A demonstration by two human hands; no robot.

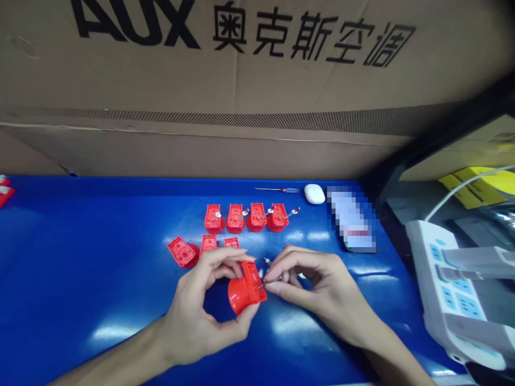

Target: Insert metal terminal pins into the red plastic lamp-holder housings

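Note:
Near the middle of the blue table, my left hand [205, 305] is closed round a red plastic part [241, 294], held tilted with its hollow side toward the right. The fingers of my right hand [309, 281] pinch a thin metal piece [272, 281], whose tip reaches into the red part. A small white-and-metal piece [267, 261] shows beside my right fingertips; whether it is held is unclear. Just behind my left hand lie several similar red parts [183, 251], some partly hidden by that hand.
A row of red parts with thin metal pieces [235, 217] stands farther back. Behind it are a screwdriver [289, 190], a white case [314, 194] and a blurred phone [354, 220]. A power strip [454, 295] sits at the right; a large cardboard box [181, 80] borders the back.

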